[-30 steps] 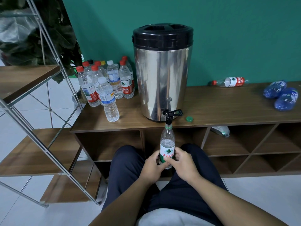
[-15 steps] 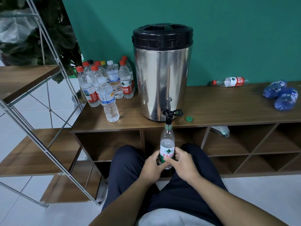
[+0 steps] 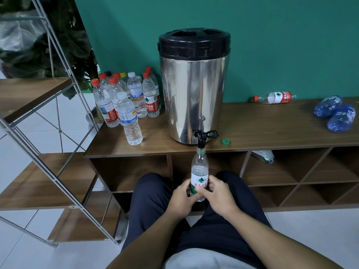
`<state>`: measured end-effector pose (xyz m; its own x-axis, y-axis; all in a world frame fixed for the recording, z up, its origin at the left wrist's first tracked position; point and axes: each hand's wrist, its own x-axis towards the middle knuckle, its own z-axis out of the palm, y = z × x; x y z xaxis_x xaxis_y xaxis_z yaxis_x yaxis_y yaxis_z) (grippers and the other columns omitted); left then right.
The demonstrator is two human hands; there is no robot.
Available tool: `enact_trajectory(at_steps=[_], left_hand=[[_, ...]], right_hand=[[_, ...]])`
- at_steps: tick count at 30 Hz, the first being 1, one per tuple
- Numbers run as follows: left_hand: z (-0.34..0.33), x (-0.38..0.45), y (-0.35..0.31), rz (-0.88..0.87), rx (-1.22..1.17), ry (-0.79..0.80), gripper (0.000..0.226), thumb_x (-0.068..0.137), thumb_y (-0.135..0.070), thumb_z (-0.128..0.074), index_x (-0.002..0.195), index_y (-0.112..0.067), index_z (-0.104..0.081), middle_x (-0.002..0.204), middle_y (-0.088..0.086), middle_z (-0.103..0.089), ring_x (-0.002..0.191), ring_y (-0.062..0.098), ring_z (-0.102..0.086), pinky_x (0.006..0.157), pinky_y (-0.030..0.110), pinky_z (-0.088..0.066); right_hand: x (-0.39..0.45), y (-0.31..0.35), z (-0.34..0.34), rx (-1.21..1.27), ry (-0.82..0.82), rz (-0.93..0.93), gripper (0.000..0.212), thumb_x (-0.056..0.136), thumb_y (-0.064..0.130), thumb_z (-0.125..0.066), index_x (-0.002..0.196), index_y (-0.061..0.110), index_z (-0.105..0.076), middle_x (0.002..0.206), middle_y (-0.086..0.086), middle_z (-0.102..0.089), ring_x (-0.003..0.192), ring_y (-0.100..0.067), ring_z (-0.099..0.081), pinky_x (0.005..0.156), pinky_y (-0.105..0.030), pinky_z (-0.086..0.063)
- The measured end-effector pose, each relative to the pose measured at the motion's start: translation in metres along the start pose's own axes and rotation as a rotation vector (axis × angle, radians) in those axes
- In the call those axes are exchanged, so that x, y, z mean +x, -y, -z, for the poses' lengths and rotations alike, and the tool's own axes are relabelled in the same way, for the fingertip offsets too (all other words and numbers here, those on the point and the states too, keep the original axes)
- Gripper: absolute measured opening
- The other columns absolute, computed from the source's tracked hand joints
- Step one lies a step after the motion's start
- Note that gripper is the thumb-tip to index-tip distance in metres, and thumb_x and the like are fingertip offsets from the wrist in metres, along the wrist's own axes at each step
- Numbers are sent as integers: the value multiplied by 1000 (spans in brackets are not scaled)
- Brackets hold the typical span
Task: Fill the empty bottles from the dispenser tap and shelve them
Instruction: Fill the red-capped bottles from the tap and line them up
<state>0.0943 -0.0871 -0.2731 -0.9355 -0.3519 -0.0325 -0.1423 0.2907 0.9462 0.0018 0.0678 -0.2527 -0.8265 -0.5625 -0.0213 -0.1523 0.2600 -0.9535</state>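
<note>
A steel dispenser (image 3: 194,90) with a black lid stands on the wooden cabinet top (image 3: 262,129). Its black tap (image 3: 203,137) hangs over the front edge. Directly under the tap I hold an uncapped clear bottle with a green label (image 3: 199,171), upright, its mouth at the spout. My left hand (image 3: 180,200) and my right hand (image 3: 217,197) both grip the bottle's lower part. The water level sits near the top of the label. A green cap (image 3: 226,141) lies on the cabinet top just right of the tap.
Several capped bottles (image 3: 126,101) stand left of the dispenser. A red-labelled bottle (image 3: 275,97) lies at the back right, two blue bottles (image 3: 336,115) at far right. Open cubbies (image 3: 272,171) sit below, one holding a crushed bottle (image 3: 264,155). A metal-framed wooden shelf (image 3: 35,94) stands left.
</note>
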Motion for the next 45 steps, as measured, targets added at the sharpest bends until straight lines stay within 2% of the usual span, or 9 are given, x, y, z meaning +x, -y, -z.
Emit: enact_trajectory(at_steps=[22,45], left_hand=[[0,0,1,7,-19,9,47,98,-34,-86,142,-37,-70,130,-17,-79,122,6,-74,112,44,-59],[0,-1,-2,-11,8,4,45,101,-29,-84,143,-35,-70,131,-20,-78,123,3,-72,112,39,-58]], right_hand=[[3,-4,0,-10,5,1,42,93,14,-88,132,22,-74,112,11,-83,102,-8,-81,84,-38,-69],[1,-3,0,-3,-3,4,44,93,15,-88,132,28,-74,115,13,-82,106,-5,-78,87,-34,-68]])
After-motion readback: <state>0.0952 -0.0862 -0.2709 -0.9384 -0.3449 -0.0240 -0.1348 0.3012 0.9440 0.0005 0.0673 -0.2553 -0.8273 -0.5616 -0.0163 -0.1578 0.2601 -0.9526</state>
